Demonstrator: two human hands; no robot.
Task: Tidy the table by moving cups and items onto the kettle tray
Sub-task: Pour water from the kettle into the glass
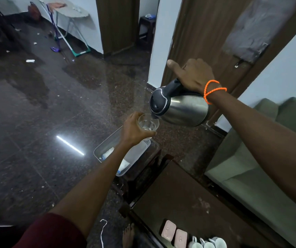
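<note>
Near the centre of the frame the right hand (pixel 194 76) grips the dark plastic handle of a stainless-steel electric kettle with a black lid (pixel 179 106), fingers curled round the handle and the thumb stuck out toward the upper left; two orange cord bracelets (pixel 213 91) ring that wrist. The kettle is tipped on its side with its spout pointing down and left, just over the rim of a small clear drinking glass (pixel 148 123). The left hand (pixel 134 130) holds that glass from the left side, fingers wrapped round its wall, keeping it upright in the air. Directly below the glass, a shiny rectangular metal tray (pixel 106 145) lies at the far end of a dark brown wooden bench (pixel 176 194), with white and blue sachets (pixel 124 165) on it. At the bottom right edge of the frame, on the near end of the bench, sit two pink rectangular cases (pixel 175 233) and, beside them, white ceramic cups (pixel 208 243) packed side by side. A green cushioned sofa (pixel 247 158) fills the right side, and a dark speckled stone floor (pixel 54 122) spreads across the left.
</note>
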